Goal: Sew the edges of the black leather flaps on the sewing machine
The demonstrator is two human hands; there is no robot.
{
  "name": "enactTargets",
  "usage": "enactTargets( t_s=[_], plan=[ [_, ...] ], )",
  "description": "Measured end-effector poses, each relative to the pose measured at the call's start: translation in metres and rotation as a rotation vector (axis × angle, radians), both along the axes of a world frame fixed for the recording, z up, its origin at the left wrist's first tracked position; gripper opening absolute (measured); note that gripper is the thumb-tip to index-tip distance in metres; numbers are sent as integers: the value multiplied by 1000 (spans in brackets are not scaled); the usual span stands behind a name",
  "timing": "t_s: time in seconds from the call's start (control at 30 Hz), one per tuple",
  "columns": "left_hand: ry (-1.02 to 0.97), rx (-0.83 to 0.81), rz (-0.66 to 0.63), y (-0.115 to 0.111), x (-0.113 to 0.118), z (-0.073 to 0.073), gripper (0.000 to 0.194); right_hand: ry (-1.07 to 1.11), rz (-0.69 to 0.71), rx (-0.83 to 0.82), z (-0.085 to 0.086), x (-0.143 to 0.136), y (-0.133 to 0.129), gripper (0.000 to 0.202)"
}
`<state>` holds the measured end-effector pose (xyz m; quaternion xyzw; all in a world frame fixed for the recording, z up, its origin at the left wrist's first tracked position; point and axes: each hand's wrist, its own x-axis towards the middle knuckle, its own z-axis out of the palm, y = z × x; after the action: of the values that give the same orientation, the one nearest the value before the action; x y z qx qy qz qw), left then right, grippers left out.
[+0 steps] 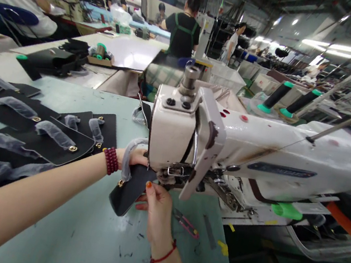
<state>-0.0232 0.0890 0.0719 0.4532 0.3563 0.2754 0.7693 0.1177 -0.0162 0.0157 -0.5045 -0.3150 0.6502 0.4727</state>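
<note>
A black leather-like panel (131,191) lies at a slant under the head of a white sewing machine (171,135). A plastic-wrapped handle (128,159) with a gold-coloured fitting is attached to it. My left hand (136,157) is at the panel's far side, behind the handle; its fingertips are hidden by the handle and the machine head. My right hand (158,206) pinches the near edge, thumb on top and fingers underneath. The needle area is mostly hidden. Pink-handled thread snips (186,223) lie to the right of my right hand.
Several black panels with wrapped handles (57,139) overlap on the pale green table (79,232) at left. Two dark thread cones (277,96) stand behind the machine arm. Thread scraps lie near the front edge. People work at tables beyond.
</note>
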Motion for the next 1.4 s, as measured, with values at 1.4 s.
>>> enactTargets(
  t_s=[1.4],
  plan=[
    [-111, -268, 175, -63, 12, -18, 27, -143, 185, 13, 13, 44, -7, 42]
  ],
)
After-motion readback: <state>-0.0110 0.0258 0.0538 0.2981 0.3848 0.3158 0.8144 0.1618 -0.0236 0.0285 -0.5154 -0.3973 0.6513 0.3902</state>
